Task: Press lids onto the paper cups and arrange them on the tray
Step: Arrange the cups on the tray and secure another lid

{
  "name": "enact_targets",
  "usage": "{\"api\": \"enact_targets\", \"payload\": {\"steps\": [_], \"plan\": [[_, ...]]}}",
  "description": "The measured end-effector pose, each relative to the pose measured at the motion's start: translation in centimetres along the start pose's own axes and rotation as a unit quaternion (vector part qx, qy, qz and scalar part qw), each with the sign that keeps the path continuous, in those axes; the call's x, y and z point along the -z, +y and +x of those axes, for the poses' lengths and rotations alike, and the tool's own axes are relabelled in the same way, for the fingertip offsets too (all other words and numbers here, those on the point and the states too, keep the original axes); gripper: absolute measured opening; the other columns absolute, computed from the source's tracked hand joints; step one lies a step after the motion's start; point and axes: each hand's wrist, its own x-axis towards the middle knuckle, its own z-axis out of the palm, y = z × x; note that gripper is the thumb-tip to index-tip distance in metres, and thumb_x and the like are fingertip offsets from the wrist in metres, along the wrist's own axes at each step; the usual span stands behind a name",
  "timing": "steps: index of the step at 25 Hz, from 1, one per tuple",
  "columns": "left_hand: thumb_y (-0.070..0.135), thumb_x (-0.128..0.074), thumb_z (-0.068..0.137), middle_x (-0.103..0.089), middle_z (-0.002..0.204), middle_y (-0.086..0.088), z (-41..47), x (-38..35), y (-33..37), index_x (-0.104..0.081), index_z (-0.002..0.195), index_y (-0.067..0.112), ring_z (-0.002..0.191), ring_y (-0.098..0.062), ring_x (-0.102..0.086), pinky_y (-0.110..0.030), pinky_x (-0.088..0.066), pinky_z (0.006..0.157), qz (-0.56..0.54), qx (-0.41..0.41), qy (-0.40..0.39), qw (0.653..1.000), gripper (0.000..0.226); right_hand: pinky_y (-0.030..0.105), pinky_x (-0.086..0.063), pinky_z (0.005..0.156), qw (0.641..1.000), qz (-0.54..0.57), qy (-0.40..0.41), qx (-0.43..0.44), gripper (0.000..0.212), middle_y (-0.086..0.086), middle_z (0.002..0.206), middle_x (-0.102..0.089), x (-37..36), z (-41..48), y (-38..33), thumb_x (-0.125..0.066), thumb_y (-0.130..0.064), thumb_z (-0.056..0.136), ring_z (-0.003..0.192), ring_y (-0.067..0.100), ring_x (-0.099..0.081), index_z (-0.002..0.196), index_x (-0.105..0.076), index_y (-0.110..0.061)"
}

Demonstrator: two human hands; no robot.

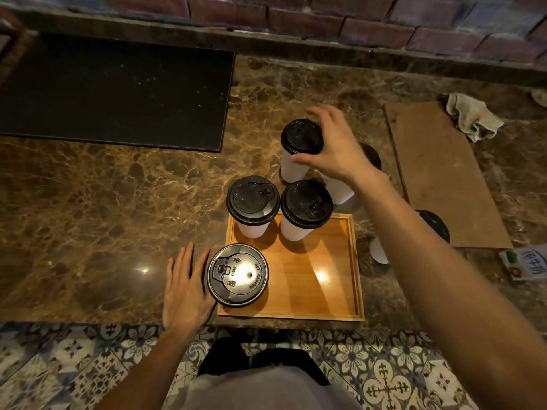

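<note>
A square wooden tray (325, 291) lies at the counter's front edge. Three white paper cups with black lids stand on it: one at the back left (253, 199), one at the back right (306, 207), one at the front left (238, 275). My right hand (334, 146) grips the black lid of a fourth lidded cup (300, 140) just behind the tray. My left hand (185, 288) rests flat on the counter, fingers apart, touching the front left cup's side. Another lidded cup (340, 190) is mostly hidden under my right wrist.
A further lidded cup (433, 226) stands right of the tray, partly behind my forearm. A brown cardboard sheet (444, 173), a crumpled cloth (470, 116) and a printed packet (527, 261) lie at the right. A black mat (118, 90) covers the back left. A brick wall rises behind.
</note>
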Motion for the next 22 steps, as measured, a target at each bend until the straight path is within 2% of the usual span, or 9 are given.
{"api": "enact_targets", "payload": {"steps": [3, 5, 8, 11, 15, 19, 22], "plan": [[0.066, -0.02, 0.08, -0.012, 0.158, -0.014, 0.1, -0.1, -0.2, -0.028, 0.149, 0.015, 0.146, -0.023, -0.006, -0.043, -0.004, 0.119, -0.014, -0.002, 0.007, 1.0, 0.086, 0.044, -0.018, 0.121, 0.997, -0.034, -0.072, -0.008, 0.105, 0.012, 0.161, -0.011, -2.9, 2.2, 0.7, -0.084, -0.04, 0.072, 0.149, 0.032, -0.011, 0.152, -0.023, -0.014], [0.079, -0.008, 0.079, -0.016, 0.157, -0.016, 0.1, -0.2, -0.1, -0.029, 0.147, 0.013, 0.145, -0.024, -0.008, -0.044, -0.005, 0.119, -0.034, -0.009, 0.015, 0.999, 0.097, 0.045, -0.021, 0.12, 0.998, -0.045, -0.049, -0.007, 0.105, 0.012, 0.158, -0.014, -4.0, 3.0, 1.3, -0.086, -0.037, 0.07, 0.146, 0.035, -0.014, 0.15, -0.024, -0.012], [0.081, 0.002, 0.076, -0.02, 0.155, -0.017, 0.1, -0.1, -0.1, -0.031, 0.146, 0.011, 0.144, -0.024, -0.011, -0.044, -0.006, 0.118, -0.051, -0.01, 0.018, 0.998, 0.104, 0.045, -0.03, 0.115, 0.999, -0.032, 0.015, 0.004, 0.094, 0.015, 0.151, -0.023, -5.0, 3.4, 1.9, -0.087, -0.029, 0.07, 0.138, 0.038, -0.028, 0.143, -0.032, -0.009], [0.082, 0.001, 0.076, -0.023, 0.154, -0.019, 0.1, 0.1, 0.0, -0.035, 0.144, 0.009, 0.144, -0.028, -0.016, -0.046, -0.009, 0.118, -0.052, -0.01, 0.011, 0.999, 0.106, 0.045, -0.037, 0.109, 0.998, -0.01, 0.055, 0.009, 0.081, 0.015, 0.147, -0.028, -5.7, 3.6, 2.3, -0.086, -0.022, 0.072, 0.132, 0.038, -0.037, 0.137, -0.039, -0.01], [0.081, -0.001, 0.078, -0.027, 0.152, -0.021, 0.2, 0.4, 0.1, -0.039, 0.142, 0.008, 0.142, -0.031, -0.022, -0.048, -0.012, 0.117, -0.053, -0.008, 0.0, 0.999, 0.105, 0.046, -0.042, 0.104, 0.998, 0.002, 0.069, -0.001, 0.079, 0.011, 0.146, -0.029, -5.8, 4.0, 2.5, -0.087, -0.024, 0.07, 0.128, 0.038, -0.041, 0.134, -0.042, -0.015], [0.077, -0.013, 0.081, -0.028, 0.152, -0.02, 0.2, 0.4, 0.0, -0.039, 0.142, 0.009, 0.142, -0.032, -0.023, -0.049, -0.015, 0.116, -0.039, -0.006, -0.006, 0.999, 0.095, 0.047, -0.047, 0.093, 0.997, -0.007, 0.079, -0.018, 0.073, 0.009, 0.145, -0.031, -5.7, 4.0, 2.4, -0.085, -0.027, 0.07, 0.127, 0.036, -0.041, 0.13, -0.044, -0.022], [0.069, -0.025, 0.08, -0.028, 0.152, -0.019, 0.2, 0.4, -0.1, -0.039, 0.142, 0.01, 0.141, -0.03, -0.023, -0.045, -0.011, 0.115, -0.029, -0.006, -0.009, 1.0, 0.087, 0.045, -0.046, 0.093, 0.996, 0.017, 0.08, -0.032, 0.073, 0.007, 0.143, -0.037, -5.6, 3.9, 1.9, -0.084, -0.025, 0.07, 0.127, 0.033, -0.042, 0.13, -0.044, -0.023]]}}
